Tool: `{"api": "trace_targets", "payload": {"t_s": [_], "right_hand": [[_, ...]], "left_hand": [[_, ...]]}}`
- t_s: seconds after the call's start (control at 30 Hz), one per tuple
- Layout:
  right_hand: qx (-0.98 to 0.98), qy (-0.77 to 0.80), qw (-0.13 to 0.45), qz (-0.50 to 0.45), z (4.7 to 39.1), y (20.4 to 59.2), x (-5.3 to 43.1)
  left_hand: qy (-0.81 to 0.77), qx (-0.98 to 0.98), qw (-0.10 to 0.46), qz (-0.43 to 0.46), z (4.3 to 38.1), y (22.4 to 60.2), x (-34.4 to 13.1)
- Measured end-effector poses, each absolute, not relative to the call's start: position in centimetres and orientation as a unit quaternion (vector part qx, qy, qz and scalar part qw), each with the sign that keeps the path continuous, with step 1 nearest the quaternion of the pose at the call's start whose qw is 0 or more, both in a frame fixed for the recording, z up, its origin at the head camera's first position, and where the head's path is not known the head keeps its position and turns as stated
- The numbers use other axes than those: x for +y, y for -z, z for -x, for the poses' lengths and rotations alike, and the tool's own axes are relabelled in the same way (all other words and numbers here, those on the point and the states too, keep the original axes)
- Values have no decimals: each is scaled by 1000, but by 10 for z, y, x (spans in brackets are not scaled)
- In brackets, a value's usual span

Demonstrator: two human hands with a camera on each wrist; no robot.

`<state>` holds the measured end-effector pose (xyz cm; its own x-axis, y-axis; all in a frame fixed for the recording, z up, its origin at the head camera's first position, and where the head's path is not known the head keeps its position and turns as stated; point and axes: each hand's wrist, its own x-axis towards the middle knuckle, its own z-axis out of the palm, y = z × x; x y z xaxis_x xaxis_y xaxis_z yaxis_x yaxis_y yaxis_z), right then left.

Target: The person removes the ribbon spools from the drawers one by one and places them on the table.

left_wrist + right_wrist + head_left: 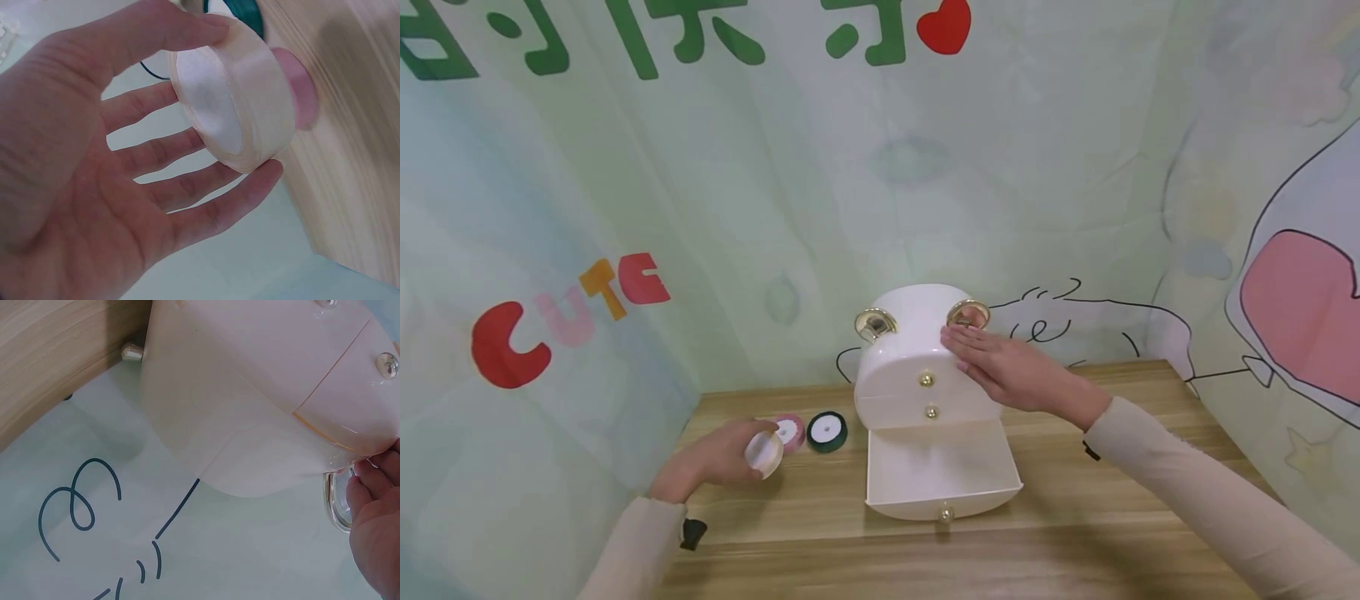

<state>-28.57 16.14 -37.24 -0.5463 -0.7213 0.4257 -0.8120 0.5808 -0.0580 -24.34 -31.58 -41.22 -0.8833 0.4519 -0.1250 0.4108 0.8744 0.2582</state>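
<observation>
My left hand [726, 454] holds a cream ribbon roll [262, 94] between thumb and fingers, tilted above the table. Just beyond it lie a pink ribbon roll [789, 432] and a dark green ribbon roll [827, 432]. To their right stands a white drawer box [917, 333] with gold ring-shaped ears and gold knobs. Its bottom drawer [940, 467] is pulled out, with its bare floor showing. My right hand [1018, 367] rests with straight fingers on the box's upper right side, beside the right gold ear [967, 314].
The wooden table [805, 558] carries all of these things. A printed cloth backdrop [820, 208] with letters and drawings hangs behind the table and along both sides. One rounded metal foot [132, 352] shows under the box in the right wrist view.
</observation>
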Motion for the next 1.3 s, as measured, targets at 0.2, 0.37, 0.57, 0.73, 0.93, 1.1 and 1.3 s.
{"api": "trace_targets", "payload": {"t_s": [0.2, 0.37, 0.57, 0.73, 0.93, 1.1, 1.3], "right_hand": [[-869, -128, 183, -443, 286, 373, 162], [-865, -131, 188, -446, 286, 373, 162], [-865, -134, 188, -446, 286, 372, 162], [-867, -139, 181, -443, 285, 371, 162], [-868, -139, 176, -443, 286, 375, 161], [-868, -137, 180, -441, 288, 376, 161], [-869, -131, 184, -439, 287, 376, 163]], "left_hand": [[-127, 968, 94, -194, 253, 421, -335], [-130, 972, 102, -169, 261, 426, -349], [-125, 975, 99, -152, 273, 430, -364], [-145, 975, 93, -137, 284, 440, -373], [-161, 977, 98, -99, 293, 462, -384], [-162, 979, 94, -76, 300, 471, -386], [-154, 982, 95, -61, 307, 477, -382]]}}
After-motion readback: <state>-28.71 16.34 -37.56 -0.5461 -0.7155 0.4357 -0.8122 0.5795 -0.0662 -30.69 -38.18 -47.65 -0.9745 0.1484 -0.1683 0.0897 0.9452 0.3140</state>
